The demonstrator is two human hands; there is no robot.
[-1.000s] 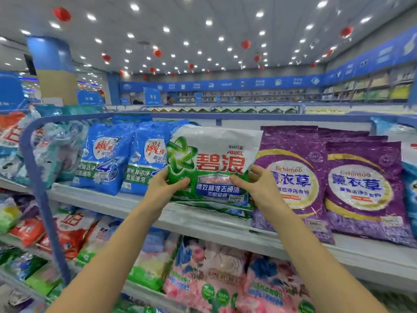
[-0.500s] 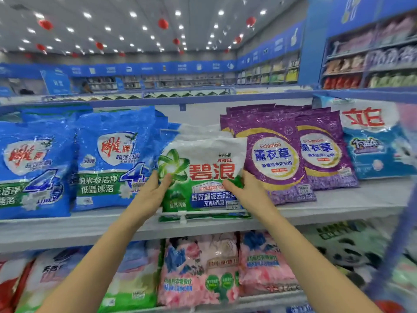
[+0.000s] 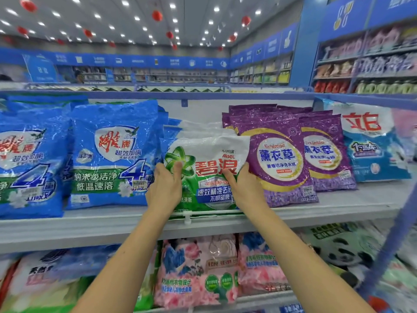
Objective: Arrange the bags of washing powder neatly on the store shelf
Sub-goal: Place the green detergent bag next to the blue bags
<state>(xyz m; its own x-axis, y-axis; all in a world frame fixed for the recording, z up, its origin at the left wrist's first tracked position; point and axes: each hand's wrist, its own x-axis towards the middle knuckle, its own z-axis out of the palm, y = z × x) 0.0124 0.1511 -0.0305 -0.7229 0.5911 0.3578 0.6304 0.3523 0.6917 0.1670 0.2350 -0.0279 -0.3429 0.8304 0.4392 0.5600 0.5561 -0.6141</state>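
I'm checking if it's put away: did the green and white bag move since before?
Yes. The green and white bag has gone down: its top matched the top of the purple bags before, and now sits well below it.

The middle bag (image 3: 209,168) lay on the shelf (image 3: 112,224), its stack (image 3: 203,129) behind it. Left bags (image 3: 112,154) stood just beside it, right bags (image 3: 277,154) likewise, lower bags (image 3: 198,267) underneath.
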